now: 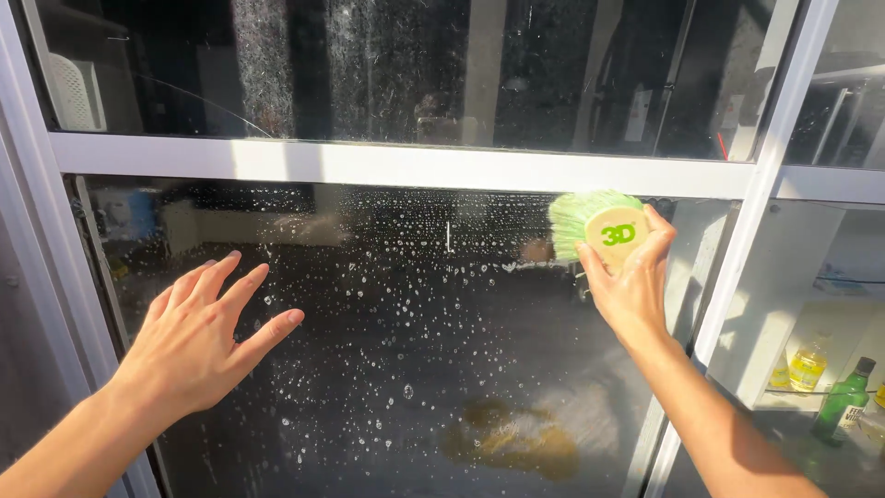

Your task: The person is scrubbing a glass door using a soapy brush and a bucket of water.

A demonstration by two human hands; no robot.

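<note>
Right hand [634, 288] at upper right of frame, fingers [660, 238] gripping round brush [599, 224] with green bristles, pressed to wet window pane [415, 369] just below white crossbar [396, 166]. Left hand [198, 332] at lower left, fingers spread open, holding nothing, against or near glass. Green bottle [842, 398] on shelf at far right.

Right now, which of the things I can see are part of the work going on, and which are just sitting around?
In use:
- round brush with green bristles, held in the right hand
- wet, droplet-covered window pane
- left hand, open and flat at the glass

Just sitting around:
- green glass bottle behind the glass, lower right
- small yellow bottle beside it
- white window frame
</note>
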